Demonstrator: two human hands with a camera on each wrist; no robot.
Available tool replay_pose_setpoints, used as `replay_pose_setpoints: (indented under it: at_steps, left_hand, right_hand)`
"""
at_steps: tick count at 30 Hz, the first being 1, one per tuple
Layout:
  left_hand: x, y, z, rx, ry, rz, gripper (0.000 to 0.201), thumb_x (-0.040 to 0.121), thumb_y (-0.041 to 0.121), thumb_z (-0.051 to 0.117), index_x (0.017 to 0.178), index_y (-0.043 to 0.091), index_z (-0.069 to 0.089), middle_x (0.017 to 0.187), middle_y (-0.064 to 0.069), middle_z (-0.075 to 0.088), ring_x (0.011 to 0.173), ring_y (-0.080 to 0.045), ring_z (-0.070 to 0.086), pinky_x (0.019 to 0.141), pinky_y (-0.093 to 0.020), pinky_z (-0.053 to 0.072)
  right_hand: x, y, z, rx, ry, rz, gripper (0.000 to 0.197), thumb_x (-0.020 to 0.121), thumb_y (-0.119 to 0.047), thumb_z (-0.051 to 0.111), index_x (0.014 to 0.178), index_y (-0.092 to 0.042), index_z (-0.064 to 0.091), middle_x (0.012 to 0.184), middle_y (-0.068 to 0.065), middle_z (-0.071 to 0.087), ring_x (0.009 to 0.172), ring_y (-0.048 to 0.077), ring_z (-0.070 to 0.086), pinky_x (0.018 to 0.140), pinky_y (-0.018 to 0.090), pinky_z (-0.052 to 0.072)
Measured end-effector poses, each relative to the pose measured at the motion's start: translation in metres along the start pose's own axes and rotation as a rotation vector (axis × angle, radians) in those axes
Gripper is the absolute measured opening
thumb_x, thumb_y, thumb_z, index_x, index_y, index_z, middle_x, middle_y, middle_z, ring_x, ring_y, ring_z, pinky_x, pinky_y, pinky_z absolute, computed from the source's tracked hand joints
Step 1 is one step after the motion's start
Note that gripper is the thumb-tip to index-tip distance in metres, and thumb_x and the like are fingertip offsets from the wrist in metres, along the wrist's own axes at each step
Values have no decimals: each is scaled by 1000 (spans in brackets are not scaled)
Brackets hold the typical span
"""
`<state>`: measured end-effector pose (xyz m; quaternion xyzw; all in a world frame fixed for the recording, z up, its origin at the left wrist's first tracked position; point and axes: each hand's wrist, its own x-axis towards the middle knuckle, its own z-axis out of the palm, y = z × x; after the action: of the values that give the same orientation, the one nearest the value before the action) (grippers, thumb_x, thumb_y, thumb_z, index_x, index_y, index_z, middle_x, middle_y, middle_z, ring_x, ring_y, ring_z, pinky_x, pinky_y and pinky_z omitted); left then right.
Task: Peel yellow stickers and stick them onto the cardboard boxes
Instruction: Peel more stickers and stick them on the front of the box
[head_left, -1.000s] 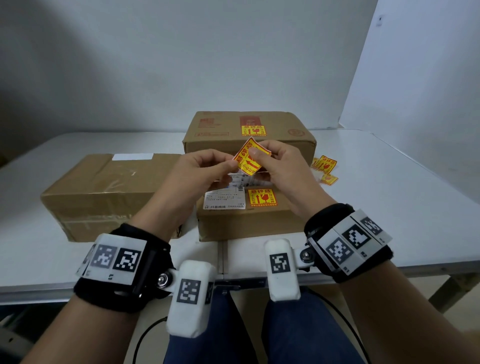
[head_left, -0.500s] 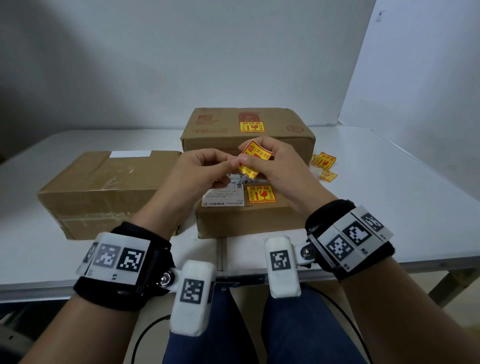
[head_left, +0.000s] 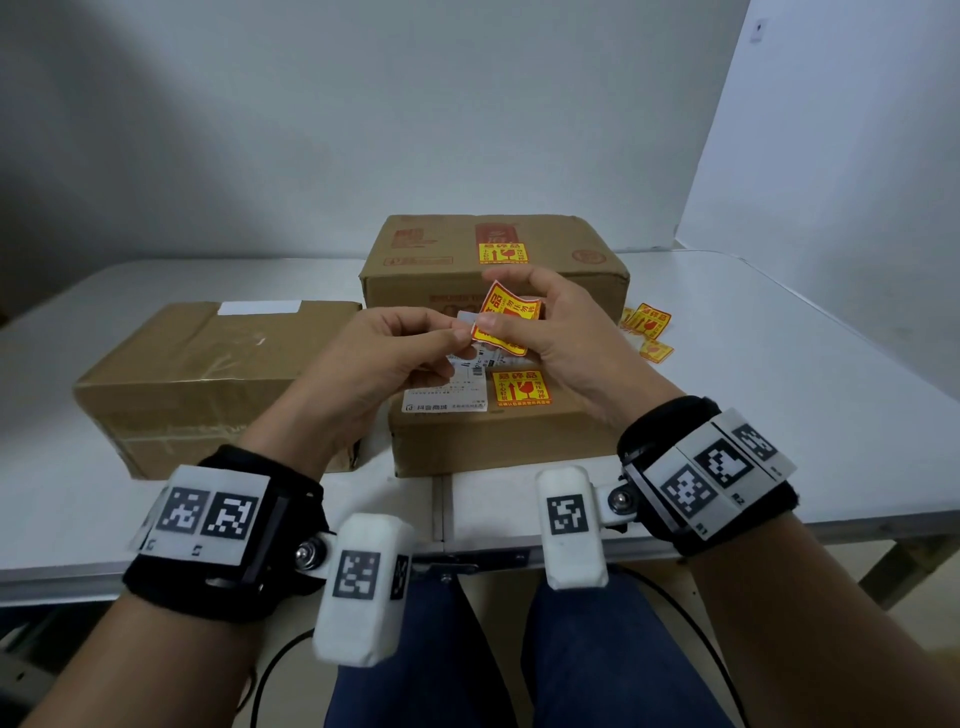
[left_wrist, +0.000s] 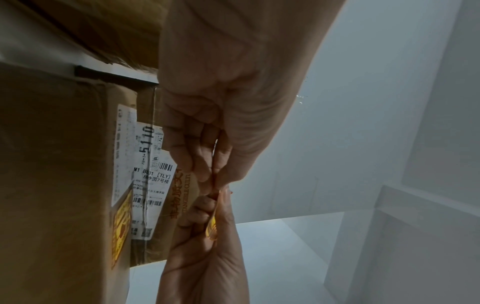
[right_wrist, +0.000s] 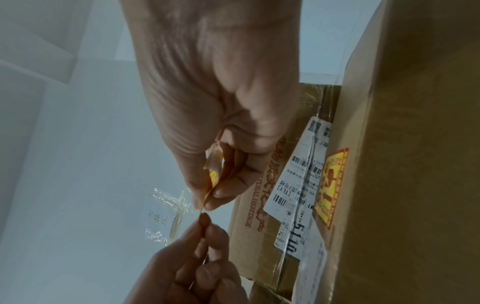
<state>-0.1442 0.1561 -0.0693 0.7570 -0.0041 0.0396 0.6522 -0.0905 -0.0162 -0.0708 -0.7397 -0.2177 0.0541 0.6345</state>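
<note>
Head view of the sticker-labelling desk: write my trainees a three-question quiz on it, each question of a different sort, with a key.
1. True or false: the left-hand cardboard box already carries a yellow sticker on top.
2. Which hand holds the yellow sticker itself? A. left hand B. right hand
3. Fill in: the spare stickers lie on the white table, to the ____ of the rear box.

Key
1. False; only a white strip shows on it.
2. B; the left hand pinches the pale backing corner.
3. right

Parcel-packing room, labelled cardboard boxes (head_left: 493, 249), white folding table (head_left: 779, 364), bare walls
</note>
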Motion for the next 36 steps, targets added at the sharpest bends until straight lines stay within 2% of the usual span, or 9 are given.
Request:
replay_pose_setpoints:
  at_steps: [9,17,19,22,25,28,30,32,36]
  left_hand:
    - [-1,1,2,16,4,9,11,86,21,66,85,14,73,81,-1,73,67,-8,56,65,-20,52]
    - [1,1,6,37,20,26,15,89,21,63,88,9,72,81,-3,71,67,-9,52,58,-14,49]
    - [2,0,8,17,38,28,15,89,19,63,88,7,72,81,-5,70,66,-9,51,59,-14,49]
    - [3,1,8,13,79,26,15,88,22,63,82,11,71,75,1,70,63,-7,52,60,-16,49]
    - [5,0,9,10,117,43,15,89,21,62,84,9,70,76,0,69,61,-6,52,61,-17,49]
    - [5,1,11,1,136,62,17,90,20,62,89,5,70,78,-2,68,64,-6,53,63,-18,49]
    - [5,2,12,5,140,73,18,89,20,63,91,3,70,80,-3,69,67,-7,54,65,-20,50]
    - [5,3,13,35,149,81,17,89,20,63,90,5,71,81,-3,70,68,-7,55,66,-20,51]
    - [4,6,14,141,157,114,12,89,19,63,86,11,72,78,0,70,64,-3,57,63,-16,51]
  right_hand:
    - [-1,-1,0,-81,-2,-45,39,84,-28,72,120,-35,59,120,-1,60,114,19,58,96,47,51]
    - [-2,-4,0,-102,-8,-77,39,85,-23,71,120,-28,55,117,-1,63,106,13,63,93,38,54]
    - [0,-4,0,-187,39,-115,39,83,-26,73,117,-28,54,117,-5,61,108,12,61,95,39,53]
    - [2,-10,-1,-388,165,-231,35,79,-28,74,108,-32,55,119,-11,47,121,15,49,100,43,46]
    - [1,-23,-2,-631,177,-340,16,82,-27,71,91,-35,61,108,-15,47,121,14,40,105,43,34]
    - [1,-25,1,-718,54,-309,7,83,-31,70,81,-35,64,89,-16,60,95,8,52,91,39,46]
    - [1,-23,2,-675,43,-257,5,84,-31,70,81,-31,66,79,-15,62,77,1,56,72,24,50]
    - [1,-20,3,-670,59,-239,6,85,-32,69,81,-30,66,77,-16,61,72,-1,56,65,15,44]
    - [0,-23,3,-674,56,-208,7,86,-34,68,80,-31,67,77,-18,61,75,-3,58,63,11,42]
